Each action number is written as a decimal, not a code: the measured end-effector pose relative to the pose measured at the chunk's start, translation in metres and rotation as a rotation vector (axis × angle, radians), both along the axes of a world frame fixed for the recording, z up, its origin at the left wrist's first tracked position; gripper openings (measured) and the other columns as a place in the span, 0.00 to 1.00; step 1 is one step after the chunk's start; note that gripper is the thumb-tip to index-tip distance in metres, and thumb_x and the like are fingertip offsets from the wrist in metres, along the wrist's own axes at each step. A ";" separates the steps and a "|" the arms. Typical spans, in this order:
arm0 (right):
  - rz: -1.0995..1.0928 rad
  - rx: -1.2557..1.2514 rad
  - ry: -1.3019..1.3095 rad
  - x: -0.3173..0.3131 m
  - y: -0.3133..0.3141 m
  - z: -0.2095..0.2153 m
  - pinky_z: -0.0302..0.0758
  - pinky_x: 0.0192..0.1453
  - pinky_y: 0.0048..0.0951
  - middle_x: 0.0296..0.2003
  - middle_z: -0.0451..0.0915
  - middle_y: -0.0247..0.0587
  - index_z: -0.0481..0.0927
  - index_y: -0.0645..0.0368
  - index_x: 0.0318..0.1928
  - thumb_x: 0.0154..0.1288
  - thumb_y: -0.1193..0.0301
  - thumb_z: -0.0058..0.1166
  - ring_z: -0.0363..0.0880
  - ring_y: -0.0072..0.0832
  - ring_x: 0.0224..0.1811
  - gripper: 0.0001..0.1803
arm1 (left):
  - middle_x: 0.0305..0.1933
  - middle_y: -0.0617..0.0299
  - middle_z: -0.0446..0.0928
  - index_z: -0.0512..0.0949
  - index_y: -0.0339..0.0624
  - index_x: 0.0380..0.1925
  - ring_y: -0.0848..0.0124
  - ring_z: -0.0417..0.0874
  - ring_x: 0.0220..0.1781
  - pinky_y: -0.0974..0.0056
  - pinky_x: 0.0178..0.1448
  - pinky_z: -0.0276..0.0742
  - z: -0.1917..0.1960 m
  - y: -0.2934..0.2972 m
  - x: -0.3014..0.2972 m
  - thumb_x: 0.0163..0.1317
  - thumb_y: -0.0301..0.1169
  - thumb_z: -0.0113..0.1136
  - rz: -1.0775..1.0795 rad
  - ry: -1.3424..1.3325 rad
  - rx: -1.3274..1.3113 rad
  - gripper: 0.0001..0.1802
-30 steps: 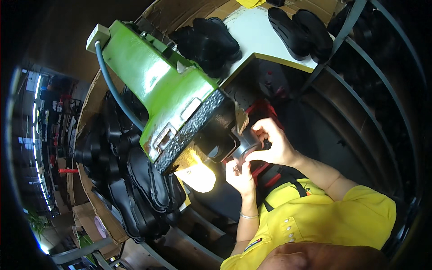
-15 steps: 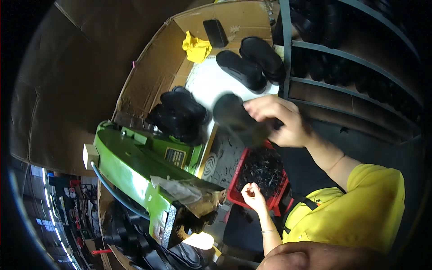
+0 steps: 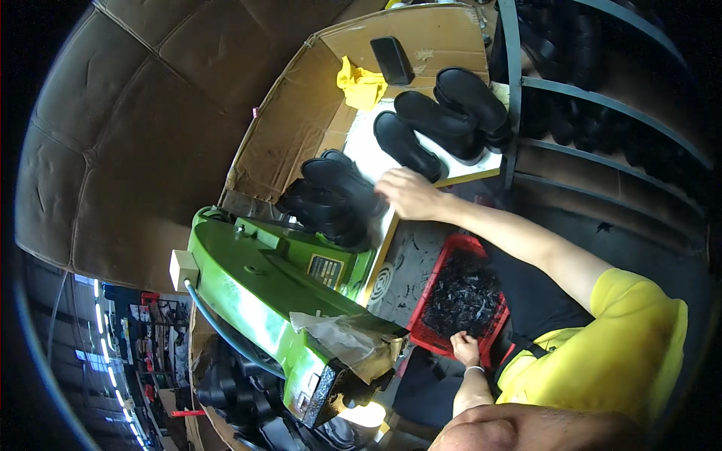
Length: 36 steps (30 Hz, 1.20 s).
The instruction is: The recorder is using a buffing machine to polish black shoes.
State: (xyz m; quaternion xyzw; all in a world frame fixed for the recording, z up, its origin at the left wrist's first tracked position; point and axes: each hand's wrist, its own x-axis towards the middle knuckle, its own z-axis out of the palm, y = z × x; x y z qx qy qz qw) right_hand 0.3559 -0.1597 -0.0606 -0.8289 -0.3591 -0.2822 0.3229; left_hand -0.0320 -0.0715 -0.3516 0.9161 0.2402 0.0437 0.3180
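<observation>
Strong fisheye bending curves every straight edge, and black vignette fills the corners. Daylight falls from twelve o'clock, brightening the brown cardboard wall (image 3: 301, 128). The glossy green metal machine (image 3: 256, 301) shows white glare. A lamp glows at six o'clock; nine o'clock lies dim, slightly blurred.

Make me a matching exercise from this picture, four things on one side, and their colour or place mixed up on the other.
Things:
1. machine
2. crate
3. crumpled cloth
4. right hand

Colour or place:
A. yellow, lying on the cardboard
B. resting on the pile of black soles
C. bright green
D. red, filled with black scraps

Pairs: 1-C, 2-D, 3-A, 4-B
</observation>
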 end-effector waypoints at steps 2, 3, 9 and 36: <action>-0.001 0.024 -0.029 0.012 0.038 0.005 0.69 0.54 0.39 0.38 0.79 0.45 0.80 0.61 0.38 0.52 0.71 0.58 0.76 0.38 0.48 0.12 | 0.37 0.53 0.77 0.78 0.41 0.32 0.52 0.80 0.39 0.53 0.44 0.77 0.008 -0.001 0.019 0.54 0.23 0.56 -0.009 -0.207 -0.031 0.05; 0.002 -0.061 0.029 0.021 0.052 -0.002 0.69 0.54 0.39 0.37 0.79 0.44 0.81 0.60 0.36 0.52 0.70 0.59 0.76 0.38 0.48 0.10 | 0.36 0.53 0.76 0.77 0.40 0.31 0.53 0.80 0.38 0.54 0.43 0.77 0.014 -0.003 0.032 0.54 0.21 0.56 0.006 -0.334 -0.069 0.05; 0.119 0.096 0.092 0.032 0.031 0.020 0.71 0.47 0.43 0.32 0.80 0.48 0.80 0.61 0.31 0.56 0.67 0.60 0.79 0.43 0.39 0.10 | 0.38 0.57 0.79 0.78 0.36 0.33 0.68 0.80 0.37 0.67 0.40 0.77 0.152 -0.011 0.070 0.58 0.18 0.58 0.011 -0.672 -0.269 0.05; 0.640 0.797 1.985 -0.309 -0.079 -0.105 0.79 0.51 0.36 0.50 0.78 0.43 0.69 0.61 0.60 0.54 0.83 0.62 0.81 0.34 0.48 0.31 | 0.20 0.72 0.65 0.69 0.40 0.22 0.82 0.59 0.22 0.72 0.26 0.57 0.311 -0.006 0.070 0.54 0.35 0.72 0.217 -0.641 -0.659 0.19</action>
